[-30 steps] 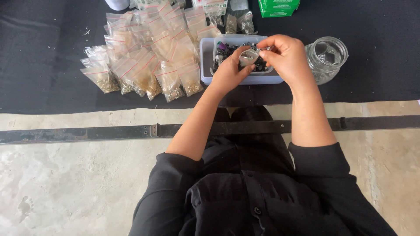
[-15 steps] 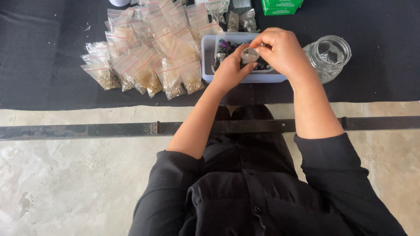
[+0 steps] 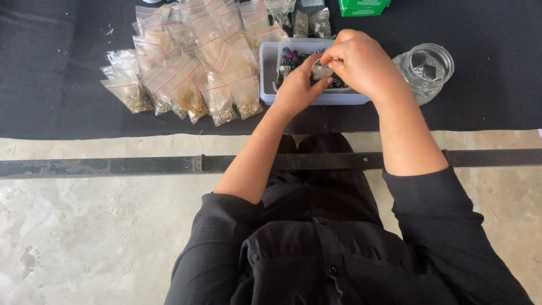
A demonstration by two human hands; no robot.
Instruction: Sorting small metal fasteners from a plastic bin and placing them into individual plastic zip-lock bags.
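My left hand [image 3: 298,86] and my right hand [image 3: 361,63] meet over a pale blue plastic tray [image 3: 270,79] that holds dark and purple small pieces. Between the fingers of both hands is a small clear plastic bag [image 3: 322,70]. Both hands pinch it just above the tray's front half. What the bag contains is too small to tell.
A heap of several clear zip bags [image 3: 192,62] with tan contents lies left of the tray on a black mat [image 3: 56,68]. A clear glass jar [image 3: 428,69] stands right of the tray. A green box [image 3: 361,7] sits at the far edge. A dark metal strip [image 3: 113,166] crosses the concrete floor.
Both hands stay over the tray with the small bag; they and the whole scene have shifted only slightly in view as the head moved.
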